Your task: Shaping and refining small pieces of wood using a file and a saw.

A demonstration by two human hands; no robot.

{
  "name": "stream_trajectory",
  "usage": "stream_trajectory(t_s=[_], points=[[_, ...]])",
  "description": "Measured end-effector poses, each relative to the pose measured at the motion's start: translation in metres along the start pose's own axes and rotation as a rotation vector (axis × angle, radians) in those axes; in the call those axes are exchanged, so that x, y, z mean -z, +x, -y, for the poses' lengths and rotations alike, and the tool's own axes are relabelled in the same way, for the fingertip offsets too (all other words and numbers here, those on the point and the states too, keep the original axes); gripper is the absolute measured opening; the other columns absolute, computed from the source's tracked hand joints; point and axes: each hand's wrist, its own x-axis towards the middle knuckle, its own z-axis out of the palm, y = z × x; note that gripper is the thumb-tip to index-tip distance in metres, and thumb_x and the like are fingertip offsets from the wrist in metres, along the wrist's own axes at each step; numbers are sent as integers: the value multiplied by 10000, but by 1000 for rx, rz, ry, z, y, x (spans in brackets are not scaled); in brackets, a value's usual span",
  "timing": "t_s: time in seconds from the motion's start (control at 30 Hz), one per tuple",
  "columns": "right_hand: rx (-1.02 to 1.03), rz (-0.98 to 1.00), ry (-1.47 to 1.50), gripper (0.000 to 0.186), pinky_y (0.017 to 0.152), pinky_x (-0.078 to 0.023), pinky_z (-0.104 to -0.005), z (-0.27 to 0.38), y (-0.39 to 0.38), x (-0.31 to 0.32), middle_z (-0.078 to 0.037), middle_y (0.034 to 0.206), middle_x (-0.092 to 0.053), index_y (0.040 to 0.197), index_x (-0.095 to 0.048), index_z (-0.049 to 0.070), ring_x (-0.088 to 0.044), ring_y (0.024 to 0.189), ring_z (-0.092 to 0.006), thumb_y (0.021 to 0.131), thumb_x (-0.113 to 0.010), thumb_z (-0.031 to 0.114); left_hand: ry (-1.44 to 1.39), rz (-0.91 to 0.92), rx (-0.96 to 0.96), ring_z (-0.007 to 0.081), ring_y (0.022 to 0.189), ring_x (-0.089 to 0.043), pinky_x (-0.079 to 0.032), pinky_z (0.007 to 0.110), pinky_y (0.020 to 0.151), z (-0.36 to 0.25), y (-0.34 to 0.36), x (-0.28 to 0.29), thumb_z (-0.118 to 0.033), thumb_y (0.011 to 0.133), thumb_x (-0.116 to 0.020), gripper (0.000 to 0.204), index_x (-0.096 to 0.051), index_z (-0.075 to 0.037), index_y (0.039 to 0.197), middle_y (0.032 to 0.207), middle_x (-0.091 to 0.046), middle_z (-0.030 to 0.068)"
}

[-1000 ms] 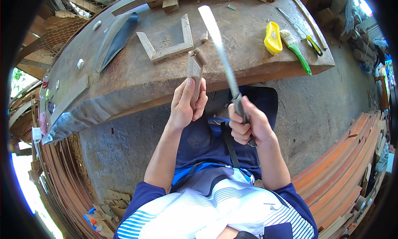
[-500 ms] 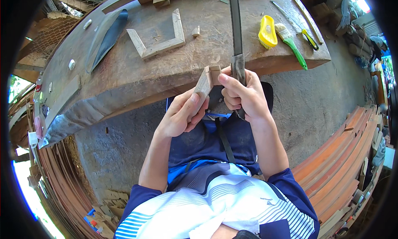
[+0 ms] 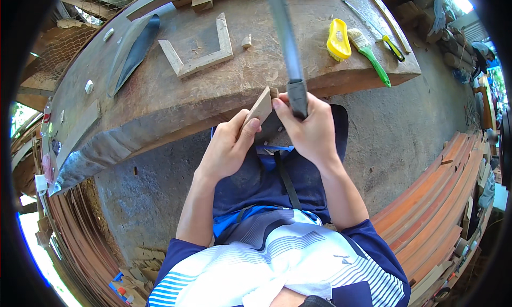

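My left hand (image 3: 228,146) is closed round a short wooden strip (image 3: 261,107), which slants up and away from my lap in front of the bench edge. A smaller wooden piece (image 3: 274,93) meets its far end at an angle; the fingertips of my right hand (image 3: 311,127) are at it. That hand also grips a long, narrow, blade-like metal tool (image 3: 288,38) by its dark grey end; it points up over the bench, blurred, and its exact kind cannot be told. A three-sided wooden frame (image 3: 204,65) lies on the bench, with a small wood offcut (image 3: 246,41) beside it.
On the right of the workbench (image 3: 133,120) lie a yellow brush (image 3: 339,39), a green-handled paintbrush (image 3: 372,59) and a yellow-black handled tool (image 3: 393,47). A curved dark sheet (image 3: 137,54) is on the left. Long boards (image 3: 421,187) are stacked on the floor at the right.
The wooden strip has been turned, showing more of its flat face. My right hand has rolled over, and the tool's far end has swung left.
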Motion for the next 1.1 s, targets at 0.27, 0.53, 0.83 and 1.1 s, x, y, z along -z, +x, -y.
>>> stream_trajectory(t_s=[0.27, 0.53, 0.83, 1.1], points=[[-149, 106, 282, 108, 491, -343, -249, -6, -4, 1, 47, 647, -527, 1016, -682, 13, -430, 565, -22, 1014, -684, 121, -476, 110, 113, 54, 484, -396, -309, 217, 431, -5, -13, -6, -382, 1132, -459, 387, -555, -42, 975, 607, -433, -41], [-461, 538, 1075, 112, 421, -217, -239, 1, -10, 8, 90, 608, -347, 1089, -604, 65, -312, 474, -22, 1040, -672, 139, -1215, 686, 4, 45, 368, -318, -236, 221, 319, 38, -10, 0, -582, 1079, -458, 580, -536, -31, 917, 542, -406, -18], [-383, 301, 559, 198, 431, -267, -215, 1, -12, 6, 74, 638, -509, 1080, -651, -2, -400, 502, 0, 978, -762, 126, -738, 376, 59, 27, 453, -357, -261, 202, 385, 31, -17, 15, -475, 1128, -415, 471, -557, -47, 991, 617, -448, -39], [-439, 312, 741, 217, 437, -262, -207, -8, -20, 8, 55, 672, -567, 1054, -705, -26, -418, 509, 3, 934, -813, 119, 55, 5, -318, 167, 512, -479, -384, 324, 514, 16, -28, 5, -278, 1100, -534, 291, -594, -14, 995, 627, -510, 55]])
